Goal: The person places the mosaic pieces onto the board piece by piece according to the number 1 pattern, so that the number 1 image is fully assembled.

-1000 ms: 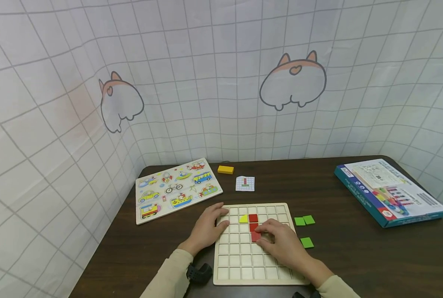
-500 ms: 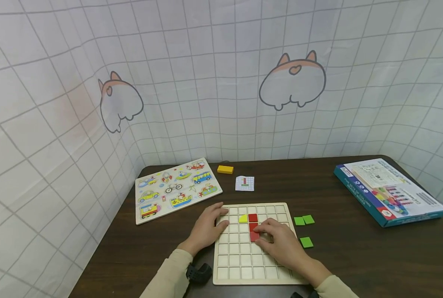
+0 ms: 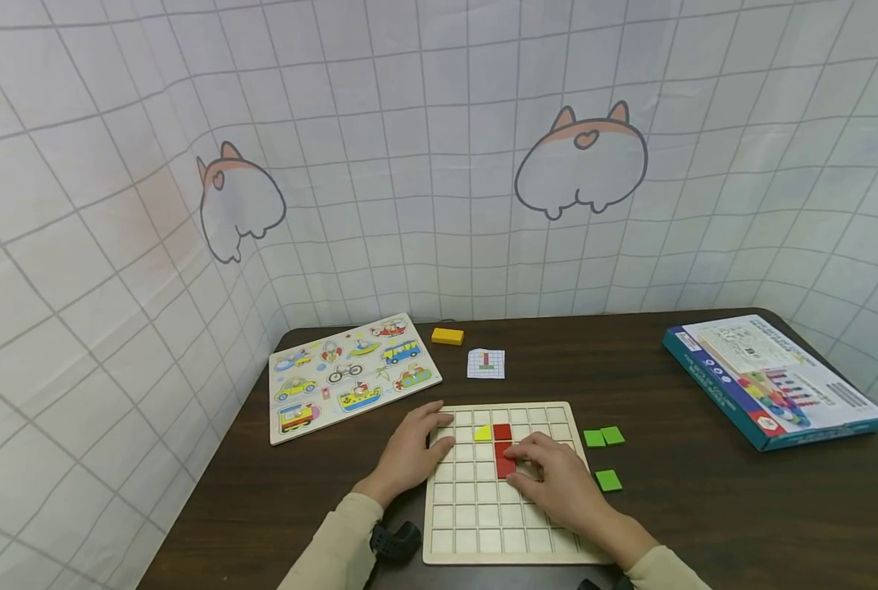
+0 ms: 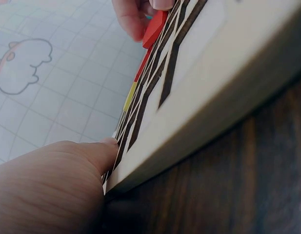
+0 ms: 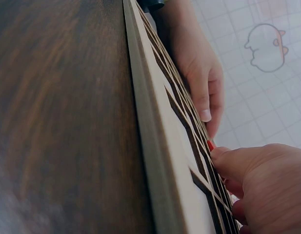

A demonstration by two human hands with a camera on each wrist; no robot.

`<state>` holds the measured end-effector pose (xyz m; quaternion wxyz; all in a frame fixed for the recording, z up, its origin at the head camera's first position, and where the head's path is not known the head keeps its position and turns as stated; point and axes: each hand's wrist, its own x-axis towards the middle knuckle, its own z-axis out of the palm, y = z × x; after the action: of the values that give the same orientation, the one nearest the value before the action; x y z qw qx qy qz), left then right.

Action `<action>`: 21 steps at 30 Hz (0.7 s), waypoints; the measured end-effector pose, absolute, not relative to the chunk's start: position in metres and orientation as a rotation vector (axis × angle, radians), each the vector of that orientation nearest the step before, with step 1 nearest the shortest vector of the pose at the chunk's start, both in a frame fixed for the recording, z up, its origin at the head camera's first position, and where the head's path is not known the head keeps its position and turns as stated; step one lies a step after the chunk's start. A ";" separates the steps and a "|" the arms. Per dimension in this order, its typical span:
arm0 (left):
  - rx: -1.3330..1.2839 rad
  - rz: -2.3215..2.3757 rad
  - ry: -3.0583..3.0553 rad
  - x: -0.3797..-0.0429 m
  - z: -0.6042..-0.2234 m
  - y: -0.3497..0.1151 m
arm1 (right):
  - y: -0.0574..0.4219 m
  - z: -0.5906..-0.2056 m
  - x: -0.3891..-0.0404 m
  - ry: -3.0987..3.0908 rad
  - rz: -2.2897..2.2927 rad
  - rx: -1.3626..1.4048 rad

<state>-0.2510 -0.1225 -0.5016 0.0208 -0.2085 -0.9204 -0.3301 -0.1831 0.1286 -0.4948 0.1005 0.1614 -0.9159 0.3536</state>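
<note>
A pale wooden grid board (image 3: 512, 560) lies on the dark table. My left hand (image 3: 409, 449) rests on its left edge, fingers straight and thumb spread. Over the middle of the grid, my right hand (image 3: 566, 479) pinches a red square tile (image 3: 505, 468) between thumb and fingers. That red tile (image 4: 155, 30) stands tilted above the slots in the left wrist view. Just beyond it, another red tile (image 3: 501, 432) lies in the grid, with a yellow round-cornered tile (image 3: 482, 433) to its left. In the right wrist view only a sliver of red shows past the thumb.
Several green tiles (image 3: 608, 480) lie right of the board. A small pattern card (image 3: 486, 364) and a yellow block (image 3: 448, 336) sit behind it. At back left is a vehicle picture board (image 3: 350, 377); a blue-edged box (image 3: 774, 381) lies at the right.
Both hands stay almost in place. The pinched red tile has shifted slightly, so the grid line between it and the red beyond it, seen earlier, is now covered.
</note>
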 end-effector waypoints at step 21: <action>-0.669 -1.034 -2.829 -0.250 -0.501 -0.123 | 0.134 -0.495 -0.183 -2.614 1.125 0.554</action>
<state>-0.2497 -0.1230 -0.5010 0.0278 -0.2168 -0.9165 -0.3350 -0.1831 0.1342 -0.4954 0.1207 0.1897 -0.8950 0.3852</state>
